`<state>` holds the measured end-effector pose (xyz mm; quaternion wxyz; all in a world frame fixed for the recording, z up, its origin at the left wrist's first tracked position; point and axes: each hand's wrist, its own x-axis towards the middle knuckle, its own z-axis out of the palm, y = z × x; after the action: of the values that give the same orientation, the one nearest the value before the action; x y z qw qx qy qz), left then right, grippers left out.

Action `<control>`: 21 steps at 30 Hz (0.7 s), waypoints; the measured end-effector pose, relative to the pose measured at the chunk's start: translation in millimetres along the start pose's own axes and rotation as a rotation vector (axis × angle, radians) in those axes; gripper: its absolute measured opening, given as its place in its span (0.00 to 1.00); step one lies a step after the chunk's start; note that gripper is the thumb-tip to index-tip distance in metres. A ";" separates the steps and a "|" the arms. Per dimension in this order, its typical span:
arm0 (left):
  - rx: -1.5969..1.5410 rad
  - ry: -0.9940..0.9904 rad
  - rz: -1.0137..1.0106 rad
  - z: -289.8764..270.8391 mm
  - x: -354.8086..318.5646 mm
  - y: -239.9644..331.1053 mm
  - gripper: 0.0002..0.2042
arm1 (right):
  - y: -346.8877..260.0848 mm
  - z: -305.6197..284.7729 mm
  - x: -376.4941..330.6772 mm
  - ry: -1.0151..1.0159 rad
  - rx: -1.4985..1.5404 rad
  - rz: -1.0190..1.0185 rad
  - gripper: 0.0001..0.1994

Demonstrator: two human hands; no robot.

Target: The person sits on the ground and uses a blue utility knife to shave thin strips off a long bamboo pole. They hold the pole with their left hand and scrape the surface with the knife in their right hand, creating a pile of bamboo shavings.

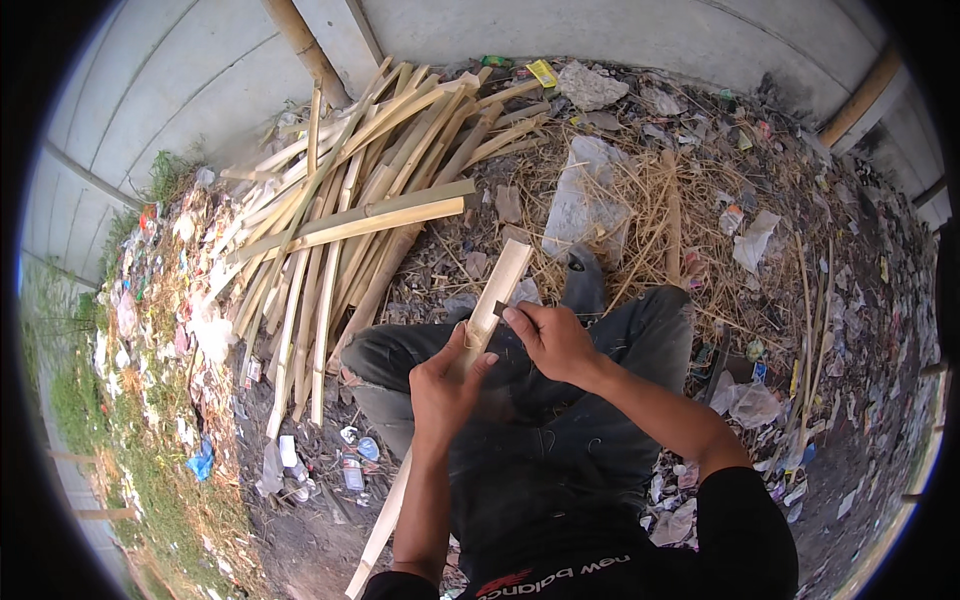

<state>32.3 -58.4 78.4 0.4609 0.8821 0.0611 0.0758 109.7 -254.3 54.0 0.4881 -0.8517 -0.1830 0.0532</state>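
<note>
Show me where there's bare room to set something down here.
The barest ground seems lower left, between the weeds and the lower end of the wooden strip, below the clear bottle. The pale slab looks fairly bare on its left, with straw bordering its right. Crowded: the bamboo pile at upper left and the littered ground at right.

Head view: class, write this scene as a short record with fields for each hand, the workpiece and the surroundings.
Left hand: grips the bamboo strip
Right hand: pinches a small dark flat tool at the strip; exact type unclear
Workpiece: pale, long, running lower left past the left hand
Ahead left: heap of split bamboo strips
Ahead: whitish slab, with dry straw beside it
Background: grey panelled wall
Litter: includes a blue plastic bag, left
</note>
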 end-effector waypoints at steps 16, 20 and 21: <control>0.096 0.013 -0.001 5.0 -6.3 4.1 0.30 | 7.5 -11.3 7.7 0.078 -0.030 0.038 0.22; 0.048 0.004 -0.013 5.2 -4.7 3.8 0.30 | 4.9 -4.9 -1.2 0.002 -0.015 0.035 0.22; 0.062 0.005 -0.005 6.0 -6.7 1.9 0.30 | 2.5 -10.9 4.0 0.080 0.050 0.053 0.22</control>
<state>26.9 -65.6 76.1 0.4334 0.8956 0.0667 0.0747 117.0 -262.8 57.9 0.5144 -0.8453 -0.1396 0.0366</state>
